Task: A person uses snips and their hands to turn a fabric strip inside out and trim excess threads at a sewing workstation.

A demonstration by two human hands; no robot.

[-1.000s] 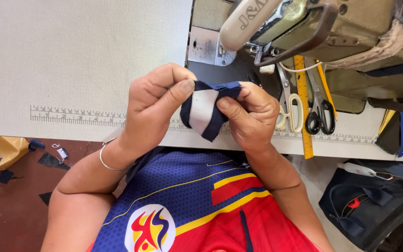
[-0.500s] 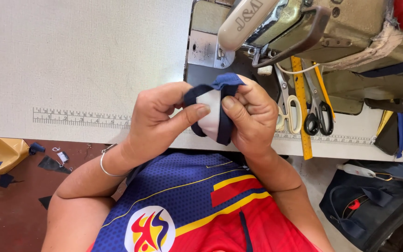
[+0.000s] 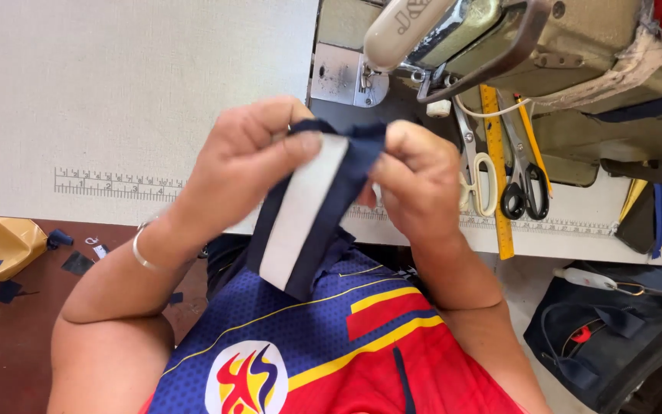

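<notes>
Where the picture is cut off at the bottom, a blue, red and yellow jersey (image 3: 331, 345) is seen only in part, and both forearms run out of view at the lower corners. A thin metal bangle (image 3: 141, 251) is worn on the left wrist. Raised above the jersey, a navy fabric strip with a white panel (image 3: 304, 211) is held between the 2 hands, its lower end hanging free towards the chest. Its upper end is pinched by the left hand (image 3: 243, 165), thumb pressed flat on the white panel, the other fingers curled behind and hidden by the cloth. The folded navy top edge is gripped by the right hand (image 3: 415, 180), whose fingertips are bent inward and mostly concealed, so their exact hold cannot be made out. Beyond the hands, the pale sewing table (image 3: 116, 92) with a printed ruler strip along its edge is partly covered by them. Further back, a sewing machine (image 3: 499, 46) is cropped at the top, and 2 pairs of scissors (image 3: 503, 176) lie beside a yellow ruler (image 3: 497, 169). Fabric scraps (image 3: 9, 253) lie on the floor at left
</notes>
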